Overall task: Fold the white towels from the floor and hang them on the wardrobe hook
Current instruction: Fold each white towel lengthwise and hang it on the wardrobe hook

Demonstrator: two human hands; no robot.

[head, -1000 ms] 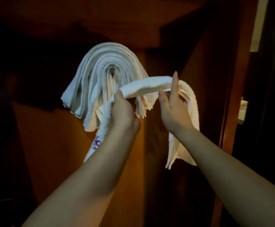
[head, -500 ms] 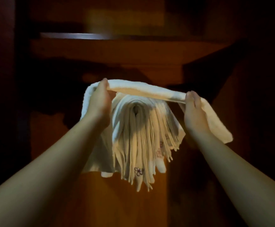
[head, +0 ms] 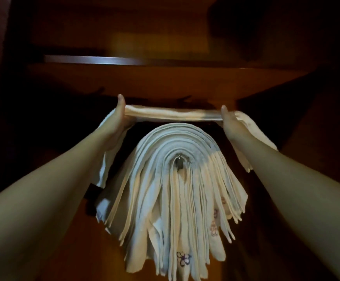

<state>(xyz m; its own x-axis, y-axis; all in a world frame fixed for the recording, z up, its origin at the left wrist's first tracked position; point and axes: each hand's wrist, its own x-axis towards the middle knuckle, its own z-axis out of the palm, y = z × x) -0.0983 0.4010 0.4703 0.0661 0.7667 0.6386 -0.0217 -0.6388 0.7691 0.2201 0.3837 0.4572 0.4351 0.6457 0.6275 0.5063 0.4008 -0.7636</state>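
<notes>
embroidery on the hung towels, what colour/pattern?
Small flower outlines in purple on the hanging towels, clearest at one lower tip in the head view.

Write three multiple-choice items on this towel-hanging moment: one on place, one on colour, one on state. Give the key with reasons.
1. Where is the folded towel relative to the hung stack of towels?
A. above it
B. below it
C. on the floor

2. What colour are the flower marks on the hung towels?
A. green
B. purple
C. orange

3. How is the folded towel held?
A. dangling from one hand
B. stretched between both hands
C. lying loose, untouched

Key: 1 A, it spans above the stack's rounded top, apart from it. 2 B, the stitched petals show purple. 3 B, the left hand and right hand each grip one end.
</notes>
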